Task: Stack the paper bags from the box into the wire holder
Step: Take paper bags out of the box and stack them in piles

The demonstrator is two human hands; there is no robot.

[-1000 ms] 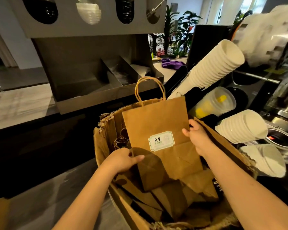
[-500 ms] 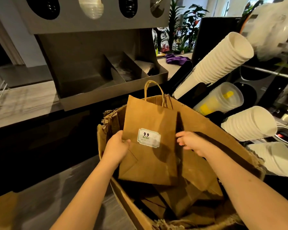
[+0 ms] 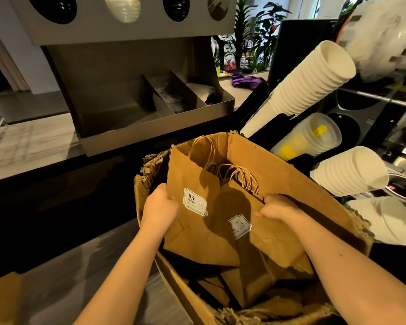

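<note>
Behind the grey counter stands a steel dispenser, and nearer the person sits an open cardboard box of brown paper bags. The left hand grips the side edge of one flat bag, thumb on its face, holding it upright inside the box. The right hand curls its fingers over the top edge of a second bag, which leans just beside the first. No wire holder shows plainly, so both bags have yet to leave the box.

Just beyond the right hand the twisted handles loop through one another. Lifting either bag quickly could snag them and drag out extra bags or tear a handle. Stacked paper cups jut out to the right of that hand and could be knocked by a wide swing.

A white sticker beside the left thumb reads "9.9"; its smaller print is illegible. The shadowed sticker on the second bag cannot be read.
</note>
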